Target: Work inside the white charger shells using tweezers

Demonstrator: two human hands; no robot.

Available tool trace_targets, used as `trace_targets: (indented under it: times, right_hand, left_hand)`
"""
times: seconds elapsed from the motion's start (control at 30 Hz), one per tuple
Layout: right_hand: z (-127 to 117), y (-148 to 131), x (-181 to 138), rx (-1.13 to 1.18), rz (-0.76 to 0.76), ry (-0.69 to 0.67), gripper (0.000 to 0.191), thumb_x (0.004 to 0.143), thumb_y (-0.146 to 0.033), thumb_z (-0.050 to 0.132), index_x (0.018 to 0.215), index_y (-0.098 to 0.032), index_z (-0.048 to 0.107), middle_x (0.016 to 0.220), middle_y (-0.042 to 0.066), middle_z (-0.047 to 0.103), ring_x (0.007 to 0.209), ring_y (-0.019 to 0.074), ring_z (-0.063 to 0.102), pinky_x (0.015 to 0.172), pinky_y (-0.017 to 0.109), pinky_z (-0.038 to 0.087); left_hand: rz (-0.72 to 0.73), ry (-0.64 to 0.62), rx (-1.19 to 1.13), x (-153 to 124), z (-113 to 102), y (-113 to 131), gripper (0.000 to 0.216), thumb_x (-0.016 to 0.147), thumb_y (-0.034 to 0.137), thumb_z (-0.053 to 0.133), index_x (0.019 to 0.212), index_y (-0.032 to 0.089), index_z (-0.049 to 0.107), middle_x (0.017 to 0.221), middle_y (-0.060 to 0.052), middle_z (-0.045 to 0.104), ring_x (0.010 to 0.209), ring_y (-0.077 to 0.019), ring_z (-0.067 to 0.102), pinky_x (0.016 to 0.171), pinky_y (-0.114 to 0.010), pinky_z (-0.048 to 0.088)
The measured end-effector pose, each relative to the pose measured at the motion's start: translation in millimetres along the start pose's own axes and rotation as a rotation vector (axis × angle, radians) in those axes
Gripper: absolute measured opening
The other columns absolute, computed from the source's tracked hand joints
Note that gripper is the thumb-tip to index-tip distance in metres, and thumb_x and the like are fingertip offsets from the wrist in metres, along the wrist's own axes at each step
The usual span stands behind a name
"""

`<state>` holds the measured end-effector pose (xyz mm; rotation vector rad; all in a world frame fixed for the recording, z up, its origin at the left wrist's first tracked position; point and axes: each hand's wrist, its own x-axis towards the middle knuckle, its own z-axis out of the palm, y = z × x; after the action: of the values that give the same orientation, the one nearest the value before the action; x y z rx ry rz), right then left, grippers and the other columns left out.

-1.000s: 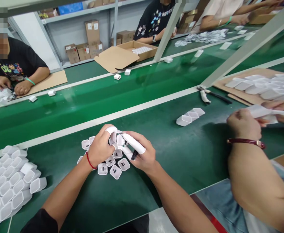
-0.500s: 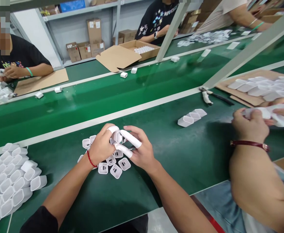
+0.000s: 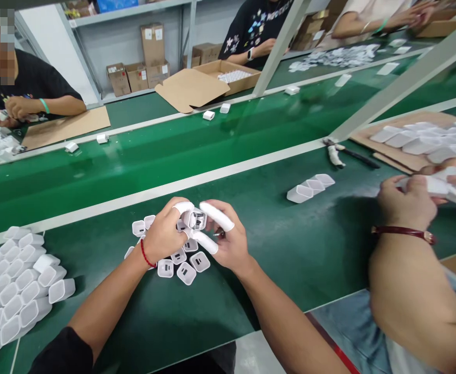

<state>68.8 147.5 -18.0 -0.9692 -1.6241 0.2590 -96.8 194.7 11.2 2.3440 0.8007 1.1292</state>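
Both hands are meeting at twelve o'clock of the loose charger pile [image 3: 181,262]: my left hand [image 3: 164,236] is pinching one white charger body [image 3: 197,220] with its capped fingertips, while my right hand [image 3: 228,244] is steadying it from three o'clock, index finger extended. I am judging that a firm grip, with the open face toward me, is serving best here. Empty white shells [image 3: 13,291] are lying at nine o'clock on the green bench [image 3: 298,244].

Glossy white plastic charger shell [image 3: 197,220]; matt green belt [image 3: 290,249].
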Motion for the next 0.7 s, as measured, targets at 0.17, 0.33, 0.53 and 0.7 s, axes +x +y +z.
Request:
trace_targets:
  times: [0.17, 0.33, 0.53, 0.7]
  right_hand:
    - [-4.7, 1.4, 0.7, 0.152, 0.21, -0.062, 0.041, 0.094, -0.041, 0.054, 0.129, -0.019, 0.057, 0.089, 0.006, 0.066, 0.062, 0.0127, 0.056, 0.056, 0.027, 0.051]
    - [-4.2, 1.0, 0.2, 0.264, 0.342, -0.104, 0.047, 0.087, -0.045, 0.065, 0.124, -0.018, 0.061, 0.082, 0.004, 0.069, 0.074, 0.0182, 0.066, 0.065, 0.03, 0.055]
    - [-0.3, -0.6, -0.2, 0.366, 0.425, -0.095, 0.048, 0.084, -0.047, 0.068, 0.121, -0.018, 0.061, 0.098, 0.007, 0.071, 0.08, 0.018, 0.067, 0.068, 0.03, 0.057]
    - [-1.0, -1.3, -0.6, 0.383, 0.486, -0.052, 0.045, 0.079, -0.048, 0.073, 0.111, -0.018, 0.064, 0.095, 0.006, 0.07, 0.079, 0.0171, 0.065, 0.071, 0.031, 0.055]
  left_hand:
    - [0.093, 0.046, 0.014, 3.5, -1.1, 5.4, 0.039, 0.072, 0.002, 0.056, 0.106, 0.02, 0.053, 0.105, -0.006, 0.062, 0.096, -0.0184, 0.061, 0.082, -0.031, 0.053]
    - [0.144, 0.034, 0.025, 4.2, -0.5, 3.7, 0.038, 0.074, 0.002, 0.056, 0.108, 0.019, 0.054, 0.103, -0.007, 0.063, 0.096, -0.0207, 0.059, 0.084, -0.036, 0.052]
    - [0.141, 0.029, 0.041, 1.8, 2.6, 1.9, 0.041, 0.073, 0.001, 0.057, 0.109, 0.018, 0.054, 0.106, -0.008, 0.064, 0.098, -0.0209, 0.058, 0.084, -0.036, 0.052]
    - [0.141, 0.013, 0.06, 2.0, 4.0, 6.1, 0.03, 0.079, 0.008, 0.06, 0.108, 0.018, 0.056, 0.103, -0.007, 0.066, 0.095, -0.0192, 0.062, 0.082, -0.034, 0.053]
